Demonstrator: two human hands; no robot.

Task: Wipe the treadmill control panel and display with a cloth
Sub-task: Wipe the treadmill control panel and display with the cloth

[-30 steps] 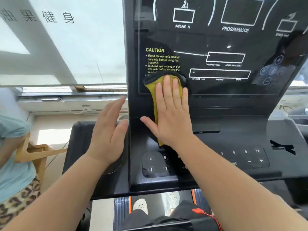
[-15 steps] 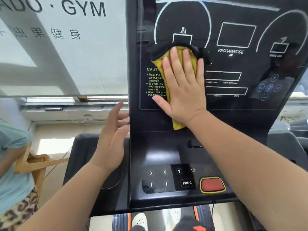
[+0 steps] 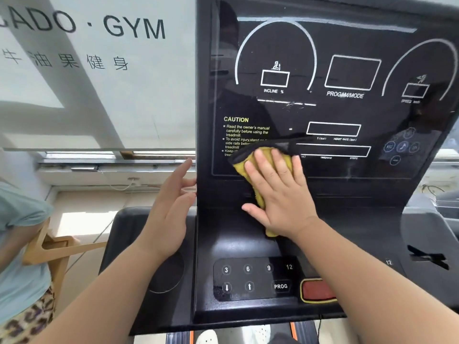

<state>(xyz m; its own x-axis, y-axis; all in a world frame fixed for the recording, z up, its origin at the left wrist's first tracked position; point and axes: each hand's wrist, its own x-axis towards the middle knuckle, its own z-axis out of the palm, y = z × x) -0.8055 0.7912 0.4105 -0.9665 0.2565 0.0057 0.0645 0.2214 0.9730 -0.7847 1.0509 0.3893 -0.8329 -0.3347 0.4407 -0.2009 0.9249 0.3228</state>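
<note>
The black treadmill display [image 3: 347,110] stands upright in front of me, with white outlines and a yellow CAUTION text at its lower left. My right hand [image 3: 278,192] lies flat on a yellow cloth with a black edge [image 3: 242,163], pressing it against the lower left of the display, over part of the caution text. My left hand [image 3: 169,212] is open with fingers spread, its fingertips touching the display's left edge. Below, the control panel [image 3: 248,279] shows number keys, arrow keys, a PROG key and a red stop button [image 3: 315,291].
A round cup recess [image 3: 169,271] sits in the console's left wing. A person in a light blue top [image 3: 17,244] stands at the far left beside a wooden stand [image 3: 57,247]. A frosted window with GYM lettering [image 3: 99,70] fills the upper left. My white shoes [image 3: 206,337] show below.
My right hand slid the cloth up to the incline box half a second ago, then back down to the lower left of the display. My left hand stayed at the display's left edge.
</note>
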